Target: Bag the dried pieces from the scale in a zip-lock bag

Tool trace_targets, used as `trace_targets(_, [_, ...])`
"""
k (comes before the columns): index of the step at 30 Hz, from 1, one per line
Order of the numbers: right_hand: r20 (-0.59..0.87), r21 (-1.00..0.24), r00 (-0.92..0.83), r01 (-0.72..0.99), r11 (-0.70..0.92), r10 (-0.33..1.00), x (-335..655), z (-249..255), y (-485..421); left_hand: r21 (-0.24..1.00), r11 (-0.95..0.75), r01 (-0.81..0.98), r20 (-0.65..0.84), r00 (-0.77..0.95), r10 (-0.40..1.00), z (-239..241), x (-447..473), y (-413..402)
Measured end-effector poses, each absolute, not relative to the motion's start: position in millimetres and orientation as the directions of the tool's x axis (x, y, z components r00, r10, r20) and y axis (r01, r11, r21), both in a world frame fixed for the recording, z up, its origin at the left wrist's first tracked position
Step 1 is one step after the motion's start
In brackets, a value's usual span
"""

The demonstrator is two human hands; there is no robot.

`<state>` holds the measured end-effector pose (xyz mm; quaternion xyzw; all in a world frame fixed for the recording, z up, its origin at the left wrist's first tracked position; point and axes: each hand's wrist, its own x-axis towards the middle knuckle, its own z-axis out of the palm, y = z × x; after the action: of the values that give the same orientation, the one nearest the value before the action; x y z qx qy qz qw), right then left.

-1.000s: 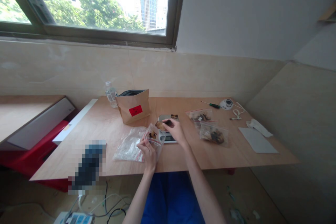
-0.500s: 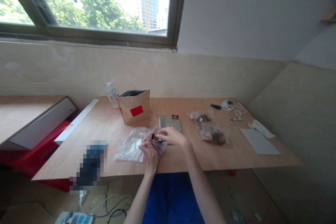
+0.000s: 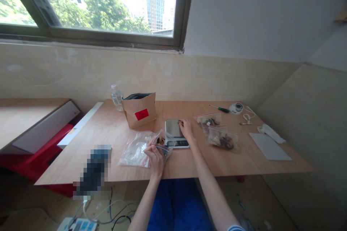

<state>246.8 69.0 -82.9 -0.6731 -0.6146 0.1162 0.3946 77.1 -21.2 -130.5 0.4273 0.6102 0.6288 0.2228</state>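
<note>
Left hand (image 3: 156, 154) near desk (image 3: 114, 130) front edge, pinching open zip bag (image 3: 162, 142). Right hand (image 3: 186, 128) reaching forward, fingers curled, touching kitchen scale (image 3: 174, 133) far corner; grip unclear.

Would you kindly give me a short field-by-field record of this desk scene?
Left hand: pinches the small zip bag at its mouth.
Right hand: on the far edge of the scale; grip unclear.
Nearby: empty bags, brown paper bag, two filled bags.
Rest: water bottle, screwdriver.
</note>
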Motion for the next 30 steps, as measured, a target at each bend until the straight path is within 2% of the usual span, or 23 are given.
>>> trace_targets(4, [0.306,-0.746,0.192,0.657,0.11,0.933,228.3,-69.0,48.0,0.955,-0.173,0.241,0.279,-0.532,0.8,-128.2,77.5,-21.5])
trace_targets(7, [0.29,-0.827,0.043,0.513,0.228,0.956,213.2,-52.6,23.5,0.96,-0.165,0.225,0.263,-0.537,0.801,-126.8,78.0,-21.9])
trace_targets(9, [0.32,-0.834,-0.029,0.465,0.297,0.947,207.1,-44.4,7.9,0.967,-0.157,0.203,0.245,-0.548,0.8,-127.2,78.0,-21.9])
trace_targets(11, [0.366,-0.812,0.0,0.488,0.319,0.931,204.2,-43.0,-5.1,0.972,-0.151,0.182,0.229,-0.565,0.793,-128.6,77.6,-21.5])
trace_targets(13, [0.37,-0.825,0.091,0.49,0.282,0.925,202.3,-50.5,-15.8,0.976,-0.144,0.165,0.214,-0.581,0.786,-130.3,77.0,-20.6])
trace_targets(16, [0.237,-0.908,0.193,0.393,0.146,0.952,196.8,-73.9,-30.9,0.98,-0.143,0.139,0.198,-0.594,0.779,-130.3,76.2,-19.2])
trace_targets(19, [0.052,-0.976,0.16,0.218,0.016,0.986,185.8,-96.7,-44.1,0.979,-0.161,0.122,0.202,-0.585,0.785,-125.7,76.3,-19.4])
trace_targets(21, [0.005,-0.996,0.109,0.093,-0.005,0.994,177.2,-104.1,-49.5,0.977,-0.188,0.096,0.21,-0.543,0.813,-121.7,76.7,-21.5])
trace_targets(25, [0.086,-0.994,0.126,-0.058,0.094,0.988,167.0,-100.7,-52.4,0.968,-0.245,0.045,0.243,-0.399,0.884,-117.4,76.8,-30.0])
trace_targets(30, [0.178,-0.983,0.153,-0.019,0.183,0.972,179.0,-90.5,-56.0,0.941,-0.338,0.027,0.33,-0.307,0.893,-113.8,71.4,-35.7])
